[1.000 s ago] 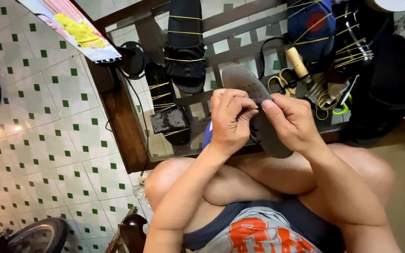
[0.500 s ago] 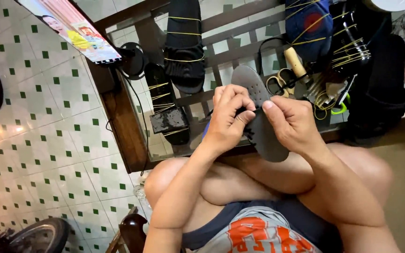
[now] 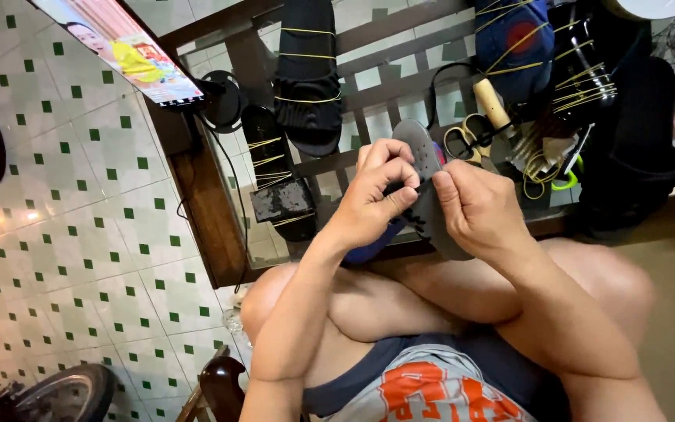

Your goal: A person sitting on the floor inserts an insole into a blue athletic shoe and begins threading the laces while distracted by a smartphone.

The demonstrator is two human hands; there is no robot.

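A grey shoe insole [image 3: 425, 156] with small holes stands tilted over my lap, in front of the wooden bench. My left hand [image 3: 373, 199] grips its left edge, thumb and fingers pinched on a dark bit at the middle. My right hand [image 3: 474, 207] holds the insole's right side and lower part, fingertips meeting the left hand's. A blue shoe part [image 3: 373, 248] shows just under my left hand.
A wooden slatted bench [image 3: 384, 86] carries black sandals [image 3: 306, 70] bound with yellow rubber bands, a blue shoe [image 3: 509, 39], scissors [image 3: 462, 141], a wooden-handled tool [image 3: 492, 105] and a black box [image 3: 283, 199]. Green-dotted white tiles [image 3: 80, 234] lie left. A tyre [image 3: 56, 395] shows bottom left.
The insole has been lifted and turned slightly, with both hands staying pinched together on it. The view has shifted a little.
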